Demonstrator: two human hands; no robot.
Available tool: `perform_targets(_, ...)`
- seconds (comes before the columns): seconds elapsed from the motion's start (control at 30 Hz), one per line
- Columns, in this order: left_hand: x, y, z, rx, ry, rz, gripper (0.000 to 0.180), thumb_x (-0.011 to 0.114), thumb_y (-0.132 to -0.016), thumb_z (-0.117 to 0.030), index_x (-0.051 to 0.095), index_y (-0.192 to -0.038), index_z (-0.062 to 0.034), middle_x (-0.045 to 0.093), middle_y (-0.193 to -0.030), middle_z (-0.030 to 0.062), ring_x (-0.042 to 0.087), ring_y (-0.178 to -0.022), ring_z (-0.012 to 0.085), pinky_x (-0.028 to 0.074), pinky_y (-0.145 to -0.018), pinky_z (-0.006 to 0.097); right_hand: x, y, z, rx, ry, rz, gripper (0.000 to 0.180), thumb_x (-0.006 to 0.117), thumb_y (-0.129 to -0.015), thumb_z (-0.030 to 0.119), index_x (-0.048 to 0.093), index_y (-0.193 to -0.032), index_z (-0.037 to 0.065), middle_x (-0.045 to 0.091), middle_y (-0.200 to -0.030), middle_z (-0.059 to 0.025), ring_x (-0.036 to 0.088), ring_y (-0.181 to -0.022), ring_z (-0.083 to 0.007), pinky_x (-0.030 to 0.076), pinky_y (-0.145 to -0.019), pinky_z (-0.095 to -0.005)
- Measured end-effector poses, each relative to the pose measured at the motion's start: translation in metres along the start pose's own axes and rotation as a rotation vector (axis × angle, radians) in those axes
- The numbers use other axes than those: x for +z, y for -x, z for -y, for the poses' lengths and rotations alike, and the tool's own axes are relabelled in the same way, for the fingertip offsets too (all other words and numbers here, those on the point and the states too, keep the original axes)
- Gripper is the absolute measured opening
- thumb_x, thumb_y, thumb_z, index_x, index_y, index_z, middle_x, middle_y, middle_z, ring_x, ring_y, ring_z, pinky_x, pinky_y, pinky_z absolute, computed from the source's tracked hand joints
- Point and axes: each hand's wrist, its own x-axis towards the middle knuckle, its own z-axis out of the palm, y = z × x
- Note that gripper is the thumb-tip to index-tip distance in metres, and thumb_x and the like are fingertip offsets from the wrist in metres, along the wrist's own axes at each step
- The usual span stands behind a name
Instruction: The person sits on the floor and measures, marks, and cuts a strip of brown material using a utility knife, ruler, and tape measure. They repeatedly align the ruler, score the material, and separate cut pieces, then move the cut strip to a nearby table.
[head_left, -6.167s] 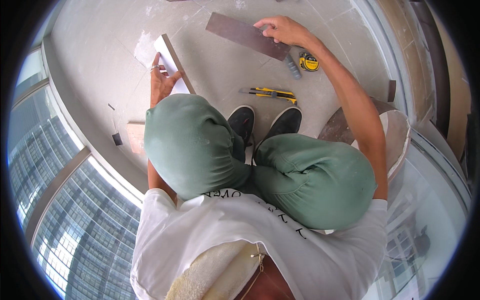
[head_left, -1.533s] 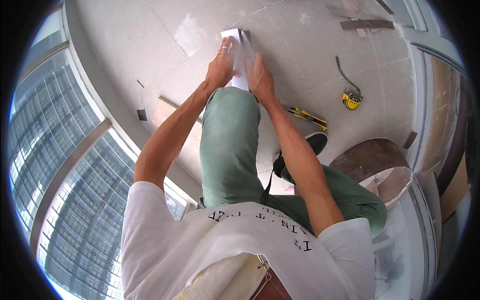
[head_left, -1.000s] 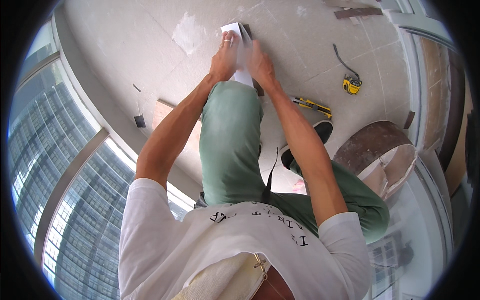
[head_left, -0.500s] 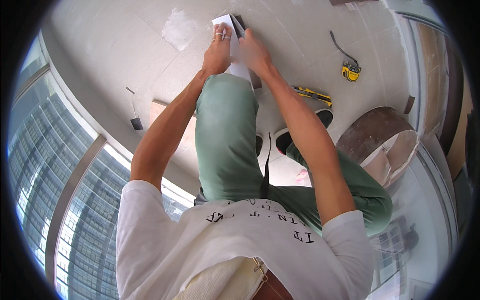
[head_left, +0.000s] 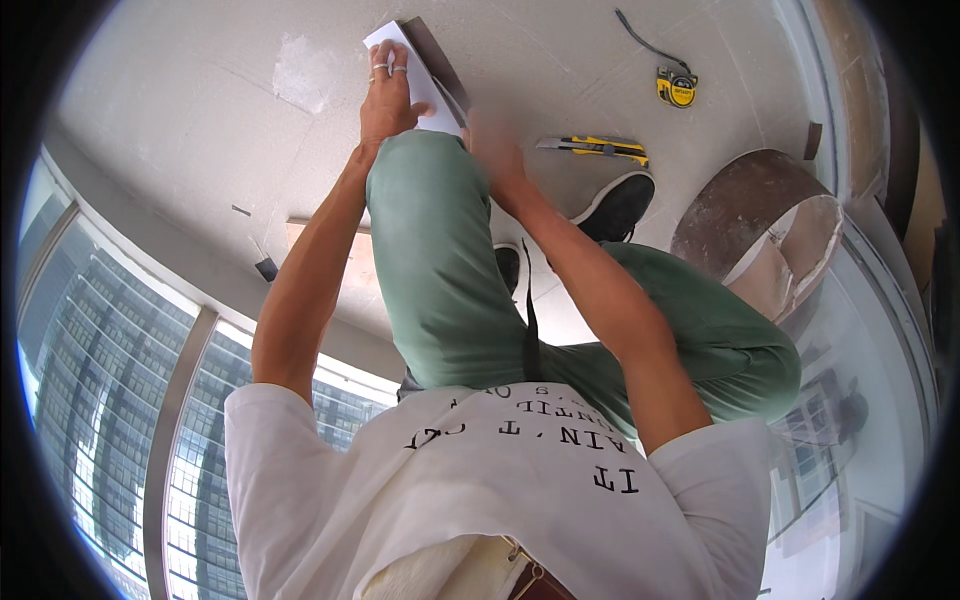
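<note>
A long white strip (head_left: 418, 80) lies on the floor beyond my raised knee. A dark brown strip (head_left: 437, 58) sits along its right side, partly under it. My left hand (head_left: 387, 103) rests on the white strip, fingers laid forward on its surface and thumb spread to the right. My right hand (head_left: 497, 150) is at the near end of the strips, just right of the knee; its fingers are blurred, so what it holds cannot be made out. To its right a yellow and grey utility knife (head_left: 597, 147) lies on the floor.
A yellow and black tape measure (head_left: 677, 88) lies at the far right, and a large curled brown sheet (head_left: 740, 205) stands nearer. My dark shoe (head_left: 618, 205) is by the knife. A pale board (head_left: 360, 272) and a small dark piece (head_left: 265, 269) lie left, near the windows.
My right hand has come back toward me along the strips, from near their far end to the near end. More of the brown strip shows. The whole view has shifted somewhat.
</note>
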Motion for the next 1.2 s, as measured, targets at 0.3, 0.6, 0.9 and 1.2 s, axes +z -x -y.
perform_targets(0.3, -0.001, 0.0, -0.008, 0.03, -0.04, -0.005, 0.096, 0.089, -0.069, -0.009, 0.036, -0.148, 0.0017, 0.025, -0.158, 0.0165, 0.048, -0.135, 0.0368, 0.05, -0.107, 0.043, 0.033, 0.114, -0.06, 0.178, 0.108, 0.001, 0.023, 0.051, -0.102, 0.028, 0.046, -0.115, 0.01, 0.065, -0.085, -0.0199, 0.066, -0.075, -0.0414, 0.052, -0.064, -0.0534)
perform_targets(0.6, 0.013, 0.01, 0.007, 0.064, -0.128, 0.092, 0.093, 0.089, -0.071, -0.019, 0.039, -0.148, -0.0058, 0.026, -0.161, 0.0106, 0.045, -0.139, 0.0318, 0.046, -0.11, 0.046, 0.044, 0.117, -0.073, 0.136, 0.102, -0.053, 0.035, 0.052, -0.101, 0.029, 0.046, -0.131, 0.012, 0.066, -0.088, -0.0196, 0.067, -0.078, -0.0414, 0.054, -0.067, -0.053)
perform_targets(0.9, 0.017, 0.053, -0.02, 0.088, -0.17, 0.189, 0.138, 0.098, -0.051, -0.037, 0.016, -0.16, -0.0121, 0.007, -0.168, 0.0083, 0.003, -0.155, 0.0258, 0.02, -0.121, 0.063, 0.043, 0.113, -0.07, 0.186, 0.07, 0.03, 0.033, 0.049, -0.102, 0.028, 0.047, -0.13, 0.011, 0.067, -0.092, -0.0213, 0.068, -0.084, -0.0417, 0.053, -0.072, -0.0545)
perform_targets(1.2, 0.039, 0.054, 0.004, 0.153, -0.089, 0.073, 0.148, 0.093, -0.042, -0.057, 0.015, -0.16, -0.0153, 0.006, -0.168, 0.0088, 0.002, -0.155, 0.0277, 0.024, -0.117, 0.067, 0.033, 0.15, -0.09, 0.114, -0.024, -0.02, 0.025, 0.05, -0.102, 0.026, 0.047, -0.114, 0.004, 0.065, -0.09, -0.0281, 0.063, -0.084, -0.0497, 0.049, -0.074, -0.0582)
